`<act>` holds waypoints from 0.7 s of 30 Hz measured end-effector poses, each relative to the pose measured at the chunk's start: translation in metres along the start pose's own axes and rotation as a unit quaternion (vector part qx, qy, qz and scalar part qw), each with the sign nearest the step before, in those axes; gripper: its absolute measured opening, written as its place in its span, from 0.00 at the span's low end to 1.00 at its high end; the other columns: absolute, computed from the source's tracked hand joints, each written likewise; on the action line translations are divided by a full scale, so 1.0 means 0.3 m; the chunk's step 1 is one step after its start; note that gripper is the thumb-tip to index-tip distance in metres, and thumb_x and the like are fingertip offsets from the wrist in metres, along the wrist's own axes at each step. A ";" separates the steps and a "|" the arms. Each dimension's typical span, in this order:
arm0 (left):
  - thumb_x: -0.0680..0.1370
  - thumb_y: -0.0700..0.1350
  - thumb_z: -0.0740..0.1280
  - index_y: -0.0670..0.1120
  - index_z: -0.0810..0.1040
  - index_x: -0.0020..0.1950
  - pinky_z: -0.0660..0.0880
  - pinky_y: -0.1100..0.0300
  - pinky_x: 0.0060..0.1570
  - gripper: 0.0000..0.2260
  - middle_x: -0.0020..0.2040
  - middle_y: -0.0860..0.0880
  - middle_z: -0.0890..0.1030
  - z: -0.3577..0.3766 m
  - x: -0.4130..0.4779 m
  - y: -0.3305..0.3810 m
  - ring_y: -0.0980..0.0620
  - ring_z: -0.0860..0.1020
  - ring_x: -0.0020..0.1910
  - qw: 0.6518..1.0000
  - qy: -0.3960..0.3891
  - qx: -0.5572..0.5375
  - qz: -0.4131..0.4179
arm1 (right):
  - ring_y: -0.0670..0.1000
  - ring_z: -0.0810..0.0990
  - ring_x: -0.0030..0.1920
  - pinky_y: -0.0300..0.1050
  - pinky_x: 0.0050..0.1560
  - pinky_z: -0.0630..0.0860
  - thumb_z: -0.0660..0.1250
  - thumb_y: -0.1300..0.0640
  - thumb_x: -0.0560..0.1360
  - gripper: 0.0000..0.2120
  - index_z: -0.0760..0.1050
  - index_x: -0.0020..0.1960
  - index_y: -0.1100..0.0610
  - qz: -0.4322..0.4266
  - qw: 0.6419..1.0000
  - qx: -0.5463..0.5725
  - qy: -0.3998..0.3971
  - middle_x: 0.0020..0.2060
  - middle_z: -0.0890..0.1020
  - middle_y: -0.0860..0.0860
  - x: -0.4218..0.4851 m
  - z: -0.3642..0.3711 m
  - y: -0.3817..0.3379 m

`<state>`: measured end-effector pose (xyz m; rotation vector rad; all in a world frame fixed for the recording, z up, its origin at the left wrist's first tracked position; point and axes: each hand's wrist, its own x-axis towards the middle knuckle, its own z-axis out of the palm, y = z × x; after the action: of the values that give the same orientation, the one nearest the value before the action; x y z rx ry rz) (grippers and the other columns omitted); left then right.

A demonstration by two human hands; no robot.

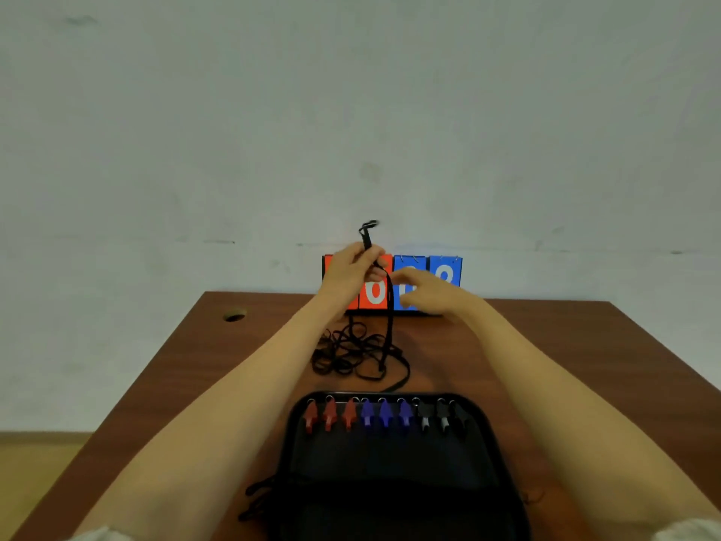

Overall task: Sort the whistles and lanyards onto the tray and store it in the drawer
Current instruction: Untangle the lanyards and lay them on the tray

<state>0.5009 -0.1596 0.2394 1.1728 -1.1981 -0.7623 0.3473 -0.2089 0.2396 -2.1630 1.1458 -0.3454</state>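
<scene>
- We look down over a brown wooden table (164,384) set against a pale wall, with both bare forearms reaching forward from the 6 o'clock edge
- At about 10 o'clock on the tabletop there is a small round hole (234,316)
- A few loose black cords (257,497) poke out at the tray's left edge, near 8 o'clock
- Our left hand (351,273) is raised over the far side of the table, fingers curled tight around one black lanyard (367,240); its clip end sticks up above the fist and the strap hangs down to the table
- Below that hand, at 12 o'clock from the tray and just beyond its rim, the other lanyards lie in a tangled black pile (347,353); the hanging strap ends in it
- The black tray (390,462) sits nearest us, at 6 o'clock
- Along the tray's far edge the whistles lie in one row, sorted by colour: three red whistles (329,413), then three blue whistles (384,413), then three black whistles (443,417)
- A flip scoreboard (444,269) with red and blue number cards stands against the wall at 12 o'clock, partly hidden by both hands
- Our right hand (425,287) hovers at 1 o'clock, just right of the hanging strap, fingers loose and spread, holding nothing; the two hands are close but apart
</scene>
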 end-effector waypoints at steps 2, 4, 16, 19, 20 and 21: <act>0.81 0.39 0.59 0.43 0.77 0.47 0.78 0.63 0.41 0.08 0.40 0.46 0.80 -0.010 0.006 0.048 0.52 0.78 0.36 0.999 -0.003 -0.034 0.020 | 0.52 0.68 0.69 0.46 0.66 0.65 0.65 0.54 0.76 0.21 0.68 0.68 0.52 -0.038 0.999 0.011 -0.036 0.70 0.69 0.50 -0.017 0.031 -0.033; 0.81 0.39 0.59 0.43 0.77 0.47 0.79 0.65 0.40 0.08 0.41 0.46 0.80 -0.021 -0.002 0.091 0.53 0.79 0.36 0.998 -0.003 -0.044 0.036 | 0.55 0.73 0.64 0.48 0.62 0.68 0.62 0.50 0.78 0.11 0.75 0.56 0.55 -0.051 0.998 0.034 -0.008 0.63 0.75 0.54 -0.026 0.047 -0.076; 0.80 0.40 0.60 0.39 0.75 0.48 0.74 0.61 0.33 0.06 0.45 0.41 0.82 -0.278 -0.075 0.072 0.53 0.77 0.32 0.966 0.156 0.197 -0.052 | 0.42 0.75 0.35 0.27 0.29 0.70 0.62 0.51 0.79 0.06 0.75 0.45 0.51 -0.083 0.988 0.076 0.104 0.38 0.79 0.44 -0.154 -0.122 -0.082; 0.78 0.39 0.63 0.36 0.72 0.53 0.77 0.54 0.39 0.08 0.44 0.40 0.84 -0.302 -0.113 0.045 0.49 0.80 0.33 0.937 0.151 0.301 -0.092 | 0.41 0.76 0.36 0.27 0.29 0.69 0.62 0.51 0.79 0.06 0.75 0.48 0.51 -0.078 0.987 0.078 0.121 0.40 0.80 0.43 -0.193 -0.140 -0.061; 0.77 0.39 0.65 0.35 0.67 0.57 0.78 0.52 0.41 0.12 0.43 0.39 0.84 -0.303 -0.128 0.038 0.46 0.81 0.34 0.928 0.154 0.323 -0.109 | 0.41 0.76 0.35 0.27 0.29 0.69 0.62 0.51 0.79 0.06 0.75 0.47 0.50 -0.073 0.985 0.079 0.133 0.39 0.80 0.43 -0.204 -0.144 -0.053; 0.76 0.39 0.67 0.36 0.63 0.59 0.78 0.50 0.43 0.17 0.42 0.39 0.84 -0.302 -0.142 0.031 0.44 0.82 0.36 0.919 0.156 0.344 -0.116 | 0.40 0.76 0.33 0.28 0.29 0.69 0.61 0.51 0.79 0.07 0.76 0.47 0.51 -0.069 0.984 0.080 0.143 0.37 0.79 0.44 -0.216 -0.147 -0.045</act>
<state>0.5762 -0.0930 0.2404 1.9649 -1.0910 -0.2880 0.2960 -0.1699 0.2861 -2.1007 1.0807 -0.8044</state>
